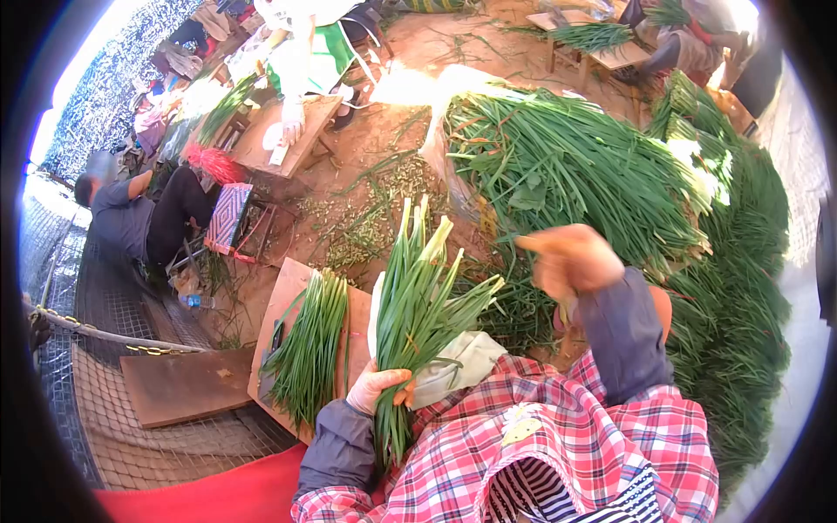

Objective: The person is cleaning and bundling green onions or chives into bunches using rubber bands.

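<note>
My left hand (377, 389) is closed around a bunch of garlic chives (410, 318), its pale stalk ends up and its leaf tips hanging below my fist. My right hand (575, 260) is raised to the right of this bunch, near the big chive pile (558, 166). It is smeared by motion, with one finger pointing left; whether it holds anything cannot be made out. Left of the held bunch, another bunch of chives (309, 344) lies on a wooden board (357, 318). A pale cloth (458, 370) rests on my lap behind the held bunch.
More chives (741, 288) are heaped along the right side. Trimmings (375, 209) litter the dirt floor ahead. A co-worker (131, 209) sits at the left by a woven stool (229, 209). Another person's gloved hand (292, 122) rests on a low table (253, 148). A brown board (187, 388) lies at lower left.
</note>
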{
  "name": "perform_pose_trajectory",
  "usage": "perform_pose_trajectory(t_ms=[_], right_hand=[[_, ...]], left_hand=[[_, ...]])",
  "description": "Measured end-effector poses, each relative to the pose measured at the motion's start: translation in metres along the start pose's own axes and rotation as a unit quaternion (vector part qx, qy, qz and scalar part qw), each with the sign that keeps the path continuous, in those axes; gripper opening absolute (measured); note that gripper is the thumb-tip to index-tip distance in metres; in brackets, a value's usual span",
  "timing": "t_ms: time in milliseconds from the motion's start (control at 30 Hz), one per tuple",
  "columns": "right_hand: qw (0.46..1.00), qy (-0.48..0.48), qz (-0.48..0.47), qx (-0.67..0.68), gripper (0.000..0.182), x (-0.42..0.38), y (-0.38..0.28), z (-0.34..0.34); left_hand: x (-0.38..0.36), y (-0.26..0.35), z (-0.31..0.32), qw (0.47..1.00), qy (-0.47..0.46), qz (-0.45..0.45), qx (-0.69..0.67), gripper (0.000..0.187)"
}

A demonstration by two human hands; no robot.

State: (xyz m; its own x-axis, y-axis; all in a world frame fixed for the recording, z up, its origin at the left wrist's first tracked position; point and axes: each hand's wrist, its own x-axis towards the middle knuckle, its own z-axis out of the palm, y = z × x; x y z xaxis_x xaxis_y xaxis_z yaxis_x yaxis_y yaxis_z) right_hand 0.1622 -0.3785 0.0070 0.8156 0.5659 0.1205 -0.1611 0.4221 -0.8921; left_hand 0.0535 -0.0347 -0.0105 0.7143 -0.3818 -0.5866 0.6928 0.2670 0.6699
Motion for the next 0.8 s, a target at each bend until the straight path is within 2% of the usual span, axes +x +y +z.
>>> perform_pose_trajectory(t_ms=[33, 100, 167, 267, 300, 367, 400, 500, 667, 767, 800], right_hand=[[0.939, 0.205, 0.185, -0.204, 0.034, 0.005, 0.000, 0.000], [0.879, 0.246, 0.168, -0.373, 0.038, 0.018, 0.028, -0.013], [0.951, 0.262, 0.101, -0.129, 0.039, 0.031, 0.033, -0.016], [0.962, 0.225, 0.153, -0.025, 0.041, 0.060, 0.033, 0.002], [0.975, 0.175, 0.136, 0.019, 0.042, 0.065, 0.039, 0.003], [0.977, 0.110, 0.173, 0.058, 0.033, 0.074, 0.048, 0.003], [0.980, 0.116, 0.150, 0.065, 0.025, 0.076, 0.053, 0.003], [0.978, 0.139, 0.143, 0.059, 0.019, 0.080, 0.065, 0.004], [0.976, 0.133, 0.129, 0.119, 0.029, 0.073, 0.055, 0.010], [0.972, 0.154, 0.136, 0.113, 0.027, 0.075, 0.065, 0.002], [0.976, 0.145, 0.145, 0.069, 0.026, 0.076, 0.064, -0.001]], left_hand=[[-0.003, -0.001, 0.000, 1.000, -0.006, -0.002, 0.016, 0.040], [-0.005, 0.001, -0.003, 0.999, -0.019, 0.002, 0.051, 0.039], [-0.007, -0.001, -0.003, 0.998, -0.050, 0.003, 0.048, 0.038], [-0.010, -0.001, -0.004, 0.994, -0.070, -0.008, 0.084, 0.039], [-0.011, 0.002, 0.000, 0.994, -0.071, -0.032, 0.077, 0.039], [-0.015, 0.004, 0.010, 0.995, -0.040, -0.040, 0.082, 0.035], [-0.015, 0.003, 0.009, 0.995, -0.048, -0.035, 0.078, 0.035], [-0.013, -0.003, 0.004, 0.995, -0.072, -0.034, 0.068, 0.035], [-0.010, -0.010, -0.005, 0.994, -0.094, -0.031, 0.040, 0.034], [-0.009, -0.015, -0.011, 0.994, -0.104, -0.033, 0.020, 0.037], [-0.009, -0.013, -0.010, 0.994, -0.102, -0.038, 0.028, 0.037]])
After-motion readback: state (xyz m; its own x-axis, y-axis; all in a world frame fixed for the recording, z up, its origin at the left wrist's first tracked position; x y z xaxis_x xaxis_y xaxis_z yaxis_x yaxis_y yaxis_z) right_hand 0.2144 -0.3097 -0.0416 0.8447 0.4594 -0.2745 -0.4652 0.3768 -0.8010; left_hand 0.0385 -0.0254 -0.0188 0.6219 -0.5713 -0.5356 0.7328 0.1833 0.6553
